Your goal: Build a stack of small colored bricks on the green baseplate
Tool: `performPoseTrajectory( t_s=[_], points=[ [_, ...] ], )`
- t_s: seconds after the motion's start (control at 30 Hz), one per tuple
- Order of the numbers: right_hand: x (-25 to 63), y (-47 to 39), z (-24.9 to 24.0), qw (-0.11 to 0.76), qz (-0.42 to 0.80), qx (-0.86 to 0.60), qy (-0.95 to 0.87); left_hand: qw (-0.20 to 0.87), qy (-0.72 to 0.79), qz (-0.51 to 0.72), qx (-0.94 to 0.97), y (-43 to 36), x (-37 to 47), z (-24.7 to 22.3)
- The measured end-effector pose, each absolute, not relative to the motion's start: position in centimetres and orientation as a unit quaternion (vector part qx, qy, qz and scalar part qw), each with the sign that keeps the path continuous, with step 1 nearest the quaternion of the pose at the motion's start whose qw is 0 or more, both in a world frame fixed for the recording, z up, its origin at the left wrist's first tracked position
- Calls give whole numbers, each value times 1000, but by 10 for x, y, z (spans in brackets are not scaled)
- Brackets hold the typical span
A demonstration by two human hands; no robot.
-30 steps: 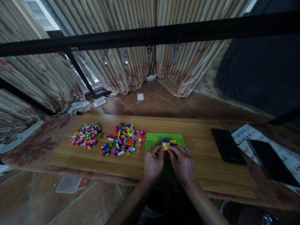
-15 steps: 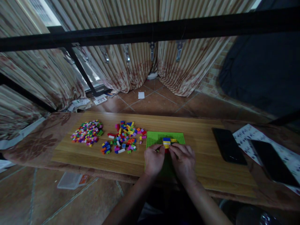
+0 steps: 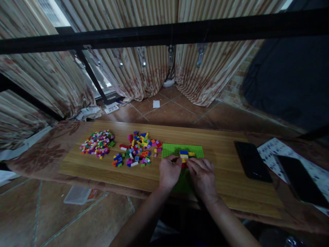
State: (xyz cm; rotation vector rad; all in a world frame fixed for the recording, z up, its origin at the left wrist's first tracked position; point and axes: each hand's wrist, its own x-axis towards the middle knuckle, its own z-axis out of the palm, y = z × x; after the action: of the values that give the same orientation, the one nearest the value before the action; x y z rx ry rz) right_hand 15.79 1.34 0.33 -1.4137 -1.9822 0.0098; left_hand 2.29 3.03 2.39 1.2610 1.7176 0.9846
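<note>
A small stack of toy building bricks (image 3: 183, 153), blue on top with yellow and white below, stands on a green studded baseplate (image 3: 171, 147). My left hand (image 3: 169, 173) is closed at the stack's left side, thumb and forefinger pinching its near edge. From the right, my right hand (image 3: 203, 176) pinches the same near edge with its fingertips. A red brick shows low between the two hands. Behind my right fingers sits a yellow brick (image 3: 191, 154), right of the stack. My fingers hide the lower part of the stack and much of the plate.
Left of the plate lies a loose spread of bricks (image 3: 138, 147), with a denser pile of small pieces (image 3: 97, 144) farther left. A black tablet (image 3: 253, 161) lies on the wooden board (image 3: 226, 144) at right, near a printed sheet (image 3: 269, 147) under another dark device (image 3: 300, 178).
Both hands stay closed at the brick stack, with barely any finger movement. The whole view has shifted slightly, so everything appears a little farther right.
</note>
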Motion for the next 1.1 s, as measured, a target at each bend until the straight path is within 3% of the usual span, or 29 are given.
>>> performPoseTrajectory(
  t_s=[0.53, 0.67, 0.87, 1.1],
  points=[
    [159, 4, -3, 296, -56, -567, -767, 359, 667, 401, 515, 27, 27, 19],
    [161, 2, 3, 327, -67, -557, -760, 344, 660, 413, 525, 15, 22, 25],
    [137, -15, 8, 389, 20, -507, -769, 305, 655, 426, 544, -22, -17, 20],
    [78, -17, -2, 353, 122, -448, -812, 202, 719, 401, 530, -42, -96, 9]
  ],
)
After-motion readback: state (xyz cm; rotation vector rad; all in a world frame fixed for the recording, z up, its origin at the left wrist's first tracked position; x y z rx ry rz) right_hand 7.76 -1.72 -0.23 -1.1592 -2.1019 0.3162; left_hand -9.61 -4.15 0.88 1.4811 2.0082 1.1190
